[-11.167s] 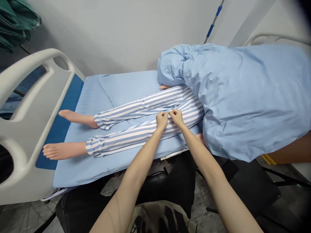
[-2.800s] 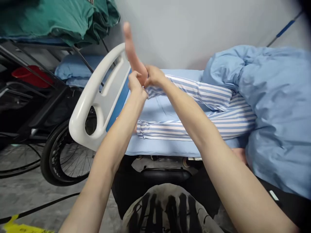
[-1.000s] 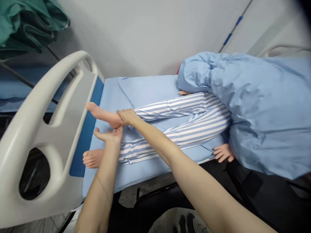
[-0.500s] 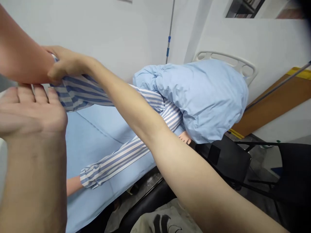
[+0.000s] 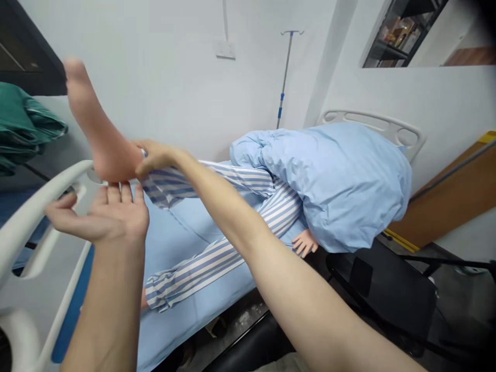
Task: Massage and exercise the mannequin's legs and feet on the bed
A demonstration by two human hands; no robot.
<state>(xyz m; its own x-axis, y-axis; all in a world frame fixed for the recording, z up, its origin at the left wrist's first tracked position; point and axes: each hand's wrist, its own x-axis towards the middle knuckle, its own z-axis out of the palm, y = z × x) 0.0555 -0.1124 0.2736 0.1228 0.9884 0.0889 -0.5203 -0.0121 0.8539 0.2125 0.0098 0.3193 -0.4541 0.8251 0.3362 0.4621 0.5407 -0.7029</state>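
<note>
A manikin's bare foot, toes up, is raised above the bed at the left. My right hand is closed around its ankle, at the cuff of the blue-and-white striped trousers. My left hand is palm up under the heel, with fingers stretched out and thumb apart; the fingertips meet or nearly meet the heel's underside. The other leg lies straight on the light blue bed sheet, its foot hidden behind my left forearm. The manikin's hand shows beside its hip.
A bunched light blue quilt covers the manikin's upper body. The bed's white end board stands at left, with green cloth beyond. A black chair is at right, and an IV pole stands by the wall.
The view has shifted, so the whole foot, the end board and my left thumb now show. My right hand keeps its grip on the ankle; my left hand stays beneath the heel.
</note>
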